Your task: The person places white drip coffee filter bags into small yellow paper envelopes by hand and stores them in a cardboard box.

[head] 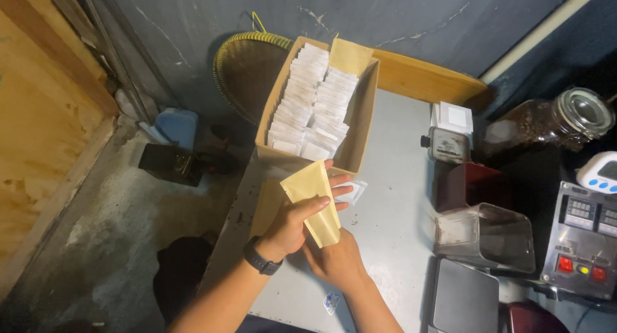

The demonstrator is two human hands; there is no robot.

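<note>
Tan paper, a flat pouch [313, 201], is gripped by the left hand [292, 224] with fingers closed across its face, while the right hand [335, 259] is closed on its lower end from beneath. Just beyond it, a small white sachet [353, 193] is seen on the grey table [398, 204]. Farther off, a cardboard box [363, 121] is packed with rows of white sachets [312, 105].

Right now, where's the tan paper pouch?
Head view, centre: tan paper pouch held in both hands, left hand over right hand, just below the cardboard box.
</note>
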